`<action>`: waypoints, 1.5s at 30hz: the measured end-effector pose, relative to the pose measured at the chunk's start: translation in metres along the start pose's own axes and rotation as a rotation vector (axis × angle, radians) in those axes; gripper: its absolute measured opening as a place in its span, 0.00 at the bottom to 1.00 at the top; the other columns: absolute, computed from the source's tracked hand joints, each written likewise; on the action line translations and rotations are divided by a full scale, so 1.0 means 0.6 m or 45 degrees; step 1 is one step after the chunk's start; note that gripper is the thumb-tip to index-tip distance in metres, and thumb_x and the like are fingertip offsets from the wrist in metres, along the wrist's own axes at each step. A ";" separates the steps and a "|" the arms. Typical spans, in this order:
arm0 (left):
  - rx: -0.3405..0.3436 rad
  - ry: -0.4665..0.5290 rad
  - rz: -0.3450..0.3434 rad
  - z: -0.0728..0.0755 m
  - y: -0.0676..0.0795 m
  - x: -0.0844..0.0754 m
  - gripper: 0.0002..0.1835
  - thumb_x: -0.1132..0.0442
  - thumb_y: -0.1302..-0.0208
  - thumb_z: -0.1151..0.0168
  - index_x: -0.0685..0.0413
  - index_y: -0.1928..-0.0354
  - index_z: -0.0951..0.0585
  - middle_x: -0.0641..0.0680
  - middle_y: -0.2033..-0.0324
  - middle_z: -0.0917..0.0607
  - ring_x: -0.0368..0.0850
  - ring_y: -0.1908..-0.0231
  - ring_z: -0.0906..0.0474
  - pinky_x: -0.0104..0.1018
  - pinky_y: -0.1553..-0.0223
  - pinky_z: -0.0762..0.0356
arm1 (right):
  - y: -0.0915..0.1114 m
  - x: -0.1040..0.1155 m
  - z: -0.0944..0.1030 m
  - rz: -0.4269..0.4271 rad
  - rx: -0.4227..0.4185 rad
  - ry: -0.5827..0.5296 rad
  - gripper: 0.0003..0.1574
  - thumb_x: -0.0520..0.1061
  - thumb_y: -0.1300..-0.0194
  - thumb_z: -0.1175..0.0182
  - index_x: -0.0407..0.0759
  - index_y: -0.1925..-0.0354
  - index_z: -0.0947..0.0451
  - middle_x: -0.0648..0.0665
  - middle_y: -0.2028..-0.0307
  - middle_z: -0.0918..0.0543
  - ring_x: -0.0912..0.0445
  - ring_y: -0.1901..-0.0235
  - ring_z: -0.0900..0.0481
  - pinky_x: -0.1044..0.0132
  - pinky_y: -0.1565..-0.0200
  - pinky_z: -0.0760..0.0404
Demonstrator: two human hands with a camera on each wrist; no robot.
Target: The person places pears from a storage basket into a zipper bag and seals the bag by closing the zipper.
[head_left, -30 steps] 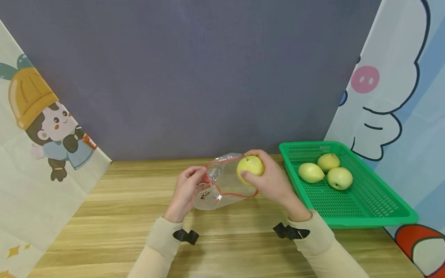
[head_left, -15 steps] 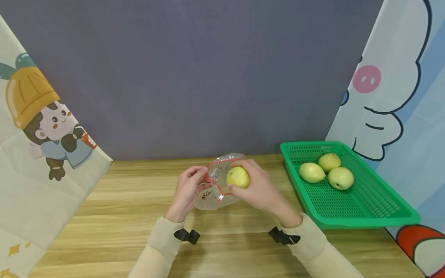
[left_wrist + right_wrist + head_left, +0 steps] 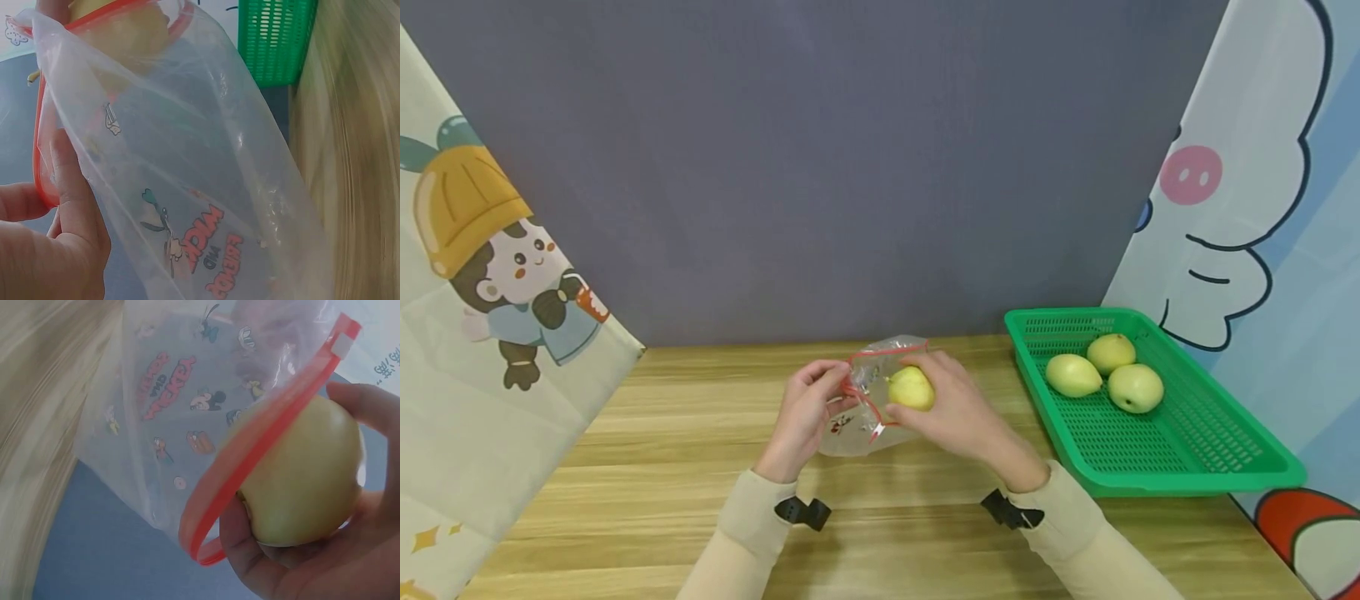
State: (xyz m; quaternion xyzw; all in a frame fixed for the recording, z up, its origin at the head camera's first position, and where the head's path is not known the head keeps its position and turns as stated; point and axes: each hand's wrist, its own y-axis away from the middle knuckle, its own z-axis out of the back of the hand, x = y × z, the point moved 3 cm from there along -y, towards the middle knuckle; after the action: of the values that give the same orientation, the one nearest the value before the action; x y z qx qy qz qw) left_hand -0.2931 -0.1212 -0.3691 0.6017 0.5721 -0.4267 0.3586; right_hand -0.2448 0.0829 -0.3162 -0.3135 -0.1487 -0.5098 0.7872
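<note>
A clear zip bag [image 3: 206, 156] with a red zip edge, a white slider and printed cartoon figures is held up with its mouth spread. My left hand [image 3: 805, 412] pinches the red edge at the bag's left side. In my right hand [image 3: 958, 408] is a yellow pear [image 3: 912, 389], gripped between thumb and fingers at the bag's mouth. From the right wrist view, the pear [image 3: 306, 475] sits partly behind the red edge [image 3: 256, 450], so part of it is inside the opening. Its stem shows in the left wrist view.
A green perforated basket [image 3: 1195, 482] stands on the wooden table [image 3: 700, 467] at the right, holding a pear [image 3: 1072, 375], another pear [image 3: 1111, 353] and a third pear [image 3: 1135, 388]. A grey panel [image 3: 865, 167] rises behind the table, with printed cartoon sheets on both sides.
My right hand has moved left with the pear, from the bag's right side into its mouth. My left hand keeps its pinch on the edge in about the same place.
</note>
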 end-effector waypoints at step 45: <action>0.021 0.026 -0.028 -0.002 0.003 -0.012 0.14 0.65 0.25 0.41 0.73 0.49 0.24 0.54 0.68 0.17 0.41 0.70 0.18 0.35 0.63 0.12 | -0.005 0.009 0.056 0.123 -0.107 0.035 0.16 0.46 0.33 0.32 0.41 0.50 0.16 0.45 0.57 0.17 0.49 0.56 0.21 0.59 0.60 0.18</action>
State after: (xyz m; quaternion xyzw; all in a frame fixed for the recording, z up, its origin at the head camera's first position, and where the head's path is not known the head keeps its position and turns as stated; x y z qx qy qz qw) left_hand -0.2908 -0.1228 -0.3622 0.6024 0.5789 -0.4292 0.3432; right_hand -0.2424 0.1001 -0.2867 -0.3463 -0.1010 -0.4810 0.7991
